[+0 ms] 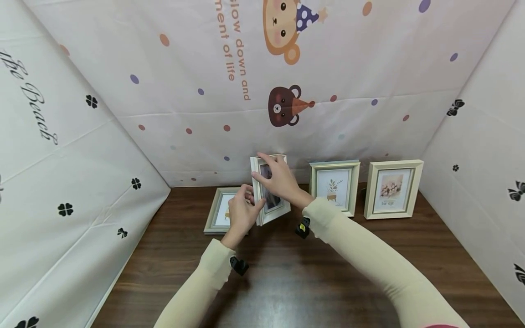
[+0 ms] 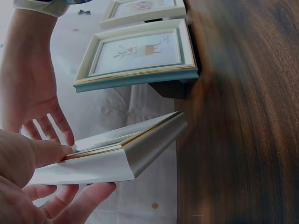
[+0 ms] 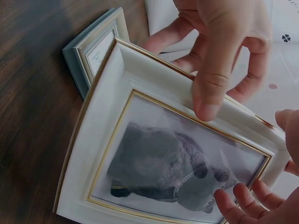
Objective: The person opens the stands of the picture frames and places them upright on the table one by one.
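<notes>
A white picture frame with gold trim is held tilted above the wooden table, near its back. A grey animal picture shows behind its glass. My left hand grips the frame's left edge, thumb on the front and fingers behind, as the right wrist view shows. Around the top left corner lies my right hand, its thumb and fingers spread. Several of its fingers hover over or touch the glass; which, I cannot tell. Left of it, a grey-green picture frame lies face up, partly behind my left hand.
Two more picture frames stand along the back right: a grey-green one with a plant print and a cream one with a flower print. A printed cloth wall rises behind the wooden table, and cloth closes both sides.
</notes>
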A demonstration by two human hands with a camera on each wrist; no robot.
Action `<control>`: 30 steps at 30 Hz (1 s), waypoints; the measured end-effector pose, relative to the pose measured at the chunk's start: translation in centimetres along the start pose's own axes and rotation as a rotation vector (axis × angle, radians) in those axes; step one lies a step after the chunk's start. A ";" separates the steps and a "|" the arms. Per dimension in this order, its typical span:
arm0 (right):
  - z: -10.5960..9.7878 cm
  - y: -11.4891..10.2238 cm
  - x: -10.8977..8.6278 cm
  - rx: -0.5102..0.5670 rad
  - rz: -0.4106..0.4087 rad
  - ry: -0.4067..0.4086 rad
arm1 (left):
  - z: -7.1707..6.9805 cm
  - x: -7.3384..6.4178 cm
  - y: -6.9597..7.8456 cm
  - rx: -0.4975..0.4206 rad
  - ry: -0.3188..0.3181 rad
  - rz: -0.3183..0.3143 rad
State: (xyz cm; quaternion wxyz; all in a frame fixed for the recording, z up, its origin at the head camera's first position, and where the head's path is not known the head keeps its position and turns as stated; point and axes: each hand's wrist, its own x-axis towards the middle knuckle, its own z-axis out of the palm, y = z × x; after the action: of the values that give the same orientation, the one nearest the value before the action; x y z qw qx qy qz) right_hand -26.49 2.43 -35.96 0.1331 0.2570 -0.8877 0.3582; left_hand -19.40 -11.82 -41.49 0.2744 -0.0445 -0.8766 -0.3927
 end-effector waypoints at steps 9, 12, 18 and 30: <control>0.4 -0.5 -0.4 0.031 0.021 0.009 | 0.1 -0.1 0.1 0.009 -0.008 -0.034; 0.6 -0.7 -0.5 0.068 0.030 0.027 | 0.3 0.0 0.2 0.007 -0.004 -0.041; 1.2 -1.3 -0.4 0.088 0.078 0.067 | 0.6 0.1 0.4 0.006 0.021 -0.044; 1.7 -2.1 -0.4 0.083 0.140 0.061 | 1.1 0.0 0.2 0.014 0.027 -0.045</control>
State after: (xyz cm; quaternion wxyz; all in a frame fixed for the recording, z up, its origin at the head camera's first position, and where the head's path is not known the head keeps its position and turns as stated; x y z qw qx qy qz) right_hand -25.11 0.14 -36.14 0.1239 0.1884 -0.8835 0.4106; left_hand -19.82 -10.93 -41.97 0.2775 -0.0176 -0.8765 -0.3930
